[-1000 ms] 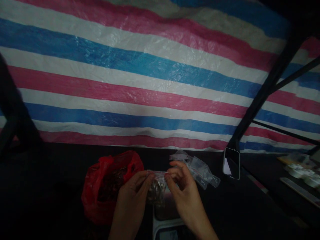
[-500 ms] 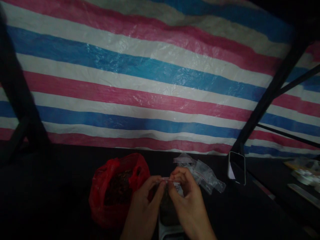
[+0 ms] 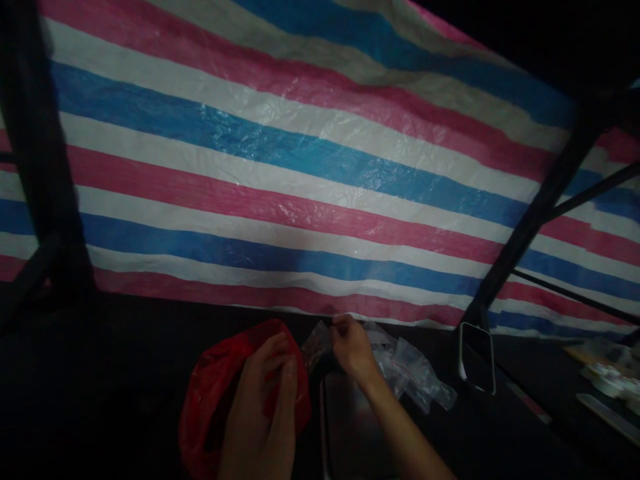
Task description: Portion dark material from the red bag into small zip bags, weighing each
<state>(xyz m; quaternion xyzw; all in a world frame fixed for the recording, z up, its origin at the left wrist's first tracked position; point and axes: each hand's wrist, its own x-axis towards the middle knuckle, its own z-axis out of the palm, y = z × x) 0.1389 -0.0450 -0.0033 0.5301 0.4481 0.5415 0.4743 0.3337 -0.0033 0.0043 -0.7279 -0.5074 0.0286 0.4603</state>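
Note:
My right hand (image 3: 351,347) pinches the top of a small clear zip bag (image 3: 316,346) with dark contents and holds it out over the far edge of a small scale (image 3: 350,427). My left hand (image 3: 263,407) hovers over the red plastic bag (image 3: 210,393), fingers loosely curled and holding nothing. The red bag sits on the dark table to the left of the scale. Its contents are hidden behind my left hand.
A heap of empty clear zip bags (image 3: 415,373) lies right of my right hand. A phone (image 3: 477,357) leans upright against a black pole (image 3: 530,220). A striped red, white and blue tarp (image 3: 300,167) hangs behind. White items (image 3: 613,383) sit far right.
Both hands held the small bag's top together over the scale. Now my left hand has let go and dropped back, and my right hand has carried the bag away toward the tarp.

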